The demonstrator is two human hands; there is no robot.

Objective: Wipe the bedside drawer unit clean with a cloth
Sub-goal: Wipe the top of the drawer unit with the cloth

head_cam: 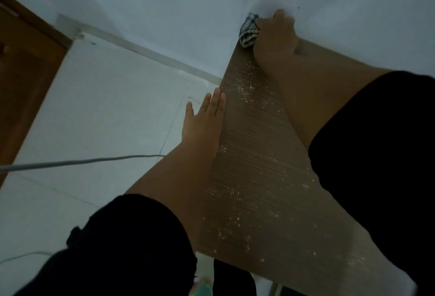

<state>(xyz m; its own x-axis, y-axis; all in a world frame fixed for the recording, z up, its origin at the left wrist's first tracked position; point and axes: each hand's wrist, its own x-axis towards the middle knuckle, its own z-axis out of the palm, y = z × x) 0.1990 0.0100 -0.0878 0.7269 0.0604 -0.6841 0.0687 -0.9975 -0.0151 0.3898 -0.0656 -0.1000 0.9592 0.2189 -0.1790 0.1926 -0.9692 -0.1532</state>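
Cloth [249, 30], checked and crumpled, sits at the far corner of the drawer unit's top [256, 154], against the wall [188, 1].

The right hand [274, 36] presses down on it with fingers curled over the bundle, so most of the fabric bunches out from under the hand's left side, touching both the wall and the wooden surface. White specks and dust lie scattered over the brown grained top nearer the person than that hand. The left hand [203, 119] lies flat with fingers straight and close together, along the unit's left edge, well apart from the cloth. Left of this hand a grey cable [82, 161] runs across the pale tiled floor [106, 107]. Both forearms come out of dark sleeves [376, 154].
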